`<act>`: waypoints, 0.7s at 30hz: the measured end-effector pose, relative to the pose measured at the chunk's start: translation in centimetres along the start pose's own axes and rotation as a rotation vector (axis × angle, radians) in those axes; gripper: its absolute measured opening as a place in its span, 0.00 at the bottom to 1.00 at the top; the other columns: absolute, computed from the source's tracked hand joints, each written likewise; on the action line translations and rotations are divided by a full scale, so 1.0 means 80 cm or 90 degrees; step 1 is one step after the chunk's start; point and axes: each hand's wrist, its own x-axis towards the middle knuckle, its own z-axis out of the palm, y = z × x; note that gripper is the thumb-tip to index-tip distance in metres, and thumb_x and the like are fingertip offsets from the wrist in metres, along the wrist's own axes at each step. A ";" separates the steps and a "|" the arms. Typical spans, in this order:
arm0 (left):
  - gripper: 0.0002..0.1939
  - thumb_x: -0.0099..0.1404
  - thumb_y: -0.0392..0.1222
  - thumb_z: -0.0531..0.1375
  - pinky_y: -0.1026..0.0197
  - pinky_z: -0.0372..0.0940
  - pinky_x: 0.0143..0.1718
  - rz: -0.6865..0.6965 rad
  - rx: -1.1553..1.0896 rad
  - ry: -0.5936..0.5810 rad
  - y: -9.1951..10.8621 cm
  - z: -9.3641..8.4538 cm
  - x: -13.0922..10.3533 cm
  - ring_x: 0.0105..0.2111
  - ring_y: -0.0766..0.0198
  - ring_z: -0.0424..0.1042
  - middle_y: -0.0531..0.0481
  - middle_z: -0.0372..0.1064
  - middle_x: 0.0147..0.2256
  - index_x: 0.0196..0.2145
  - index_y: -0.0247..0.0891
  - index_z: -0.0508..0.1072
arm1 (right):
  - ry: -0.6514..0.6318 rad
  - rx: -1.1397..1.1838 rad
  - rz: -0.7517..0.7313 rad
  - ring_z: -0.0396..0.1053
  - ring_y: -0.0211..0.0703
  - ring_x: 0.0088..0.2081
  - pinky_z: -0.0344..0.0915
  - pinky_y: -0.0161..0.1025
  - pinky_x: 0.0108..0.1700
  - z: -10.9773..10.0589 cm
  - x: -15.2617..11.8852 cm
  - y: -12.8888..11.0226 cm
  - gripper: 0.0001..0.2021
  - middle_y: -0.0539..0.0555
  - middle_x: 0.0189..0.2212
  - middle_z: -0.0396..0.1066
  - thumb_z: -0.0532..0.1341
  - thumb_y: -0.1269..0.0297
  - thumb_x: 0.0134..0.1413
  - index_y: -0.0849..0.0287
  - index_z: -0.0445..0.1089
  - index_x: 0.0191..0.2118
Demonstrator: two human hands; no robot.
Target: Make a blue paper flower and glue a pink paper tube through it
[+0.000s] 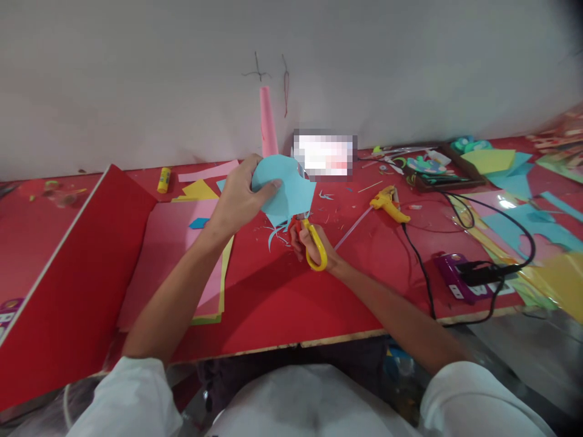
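My left hand (pixel 248 197) grips a piece of light blue paper (pixel 294 191) by its left side, thumb on top. The paper has a rounded upper edge and is held up over the table. In my right hand (pixel 314 240) is a pair of scissors (pixel 321 255) with yellow and red handles. The scissors' blades are at the paper's lower right edge, mostly hidden by it. Thin blue paper strips (pixel 276 233) curl below the paper, and small scraps lie on the red table (pixel 273 297) around them.
A yellow glue gun (pixel 389 203) with its cord lies to the right, near a purple power strip (pixel 464 276). Pink sheets (pixel 159 243) are stacked at left beside an upright red panel (pixel 82 291). A pink paper cone (pixel 268 124) and a glue stick (pixel 164 180) stand behind.
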 end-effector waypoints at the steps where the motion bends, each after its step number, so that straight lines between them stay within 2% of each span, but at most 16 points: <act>1: 0.14 0.56 0.38 0.74 0.61 0.63 0.29 0.002 0.004 -0.007 0.000 0.001 -0.001 0.29 0.62 0.66 0.52 0.66 0.29 0.35 0.41 0.74 | 0.002 0.000 0.001 0.61 0.34 0.16 0.58 0.35 0.19 0.000 0.000 -0.001 0.39 0.44 0.16 0.59 0.56 0.17 0.54 0.54 0.62 0.27; 9: 0.12 0.58 0.39 0.72 0.62 0.60 0.28 0.006 0.005 -0.018 -0.005 0.009 -0.004 0.29 0.62 0.65 0.50 0.70 0.32 0.37 0.41 0.75 | -0.005 -0.006 -0.004 0.62 0.35 0.16 0.58 0.36 0.20 -0.001 0.000 0.004 0.38 0.45 0.16 0.59 0.55 0.18 0.56 0.53 0.59 0.25; 16: 0.14 0.57 0.37 0.75 0.62 0.60 0.29 -0.028 -0.061 -0.002 -0.006 0.011 -0.006 0.28 0.63 0.64 0.51 0.67 0.30 0.37 0.40 0.75 | -0.004 0.077 -0.003 0.58 0.34 0.18 0.61 0.36 0.21 0.008 0.007 0.002 0.42 0.43 0.20 0.59 0.56 0.12 0.45 0.54 0.66 0.33; 21: 0.15 0.62 0.41 0.75 0.59 0.67 0.35 0.017 -0.011 0.024 -0.017 0.007 0.000 0.32 0.61 0.68 0.52 0.62 0.31 0.38 0.40 0.72 | -0.018 0.090 -0.044 0.58 0.33 0.19 0.60 0.36 0.22 0.009 0.012 0.008 0.41 0.44 0.21 0.61 0.56 0.14 0.49 0.54 0.66 0.34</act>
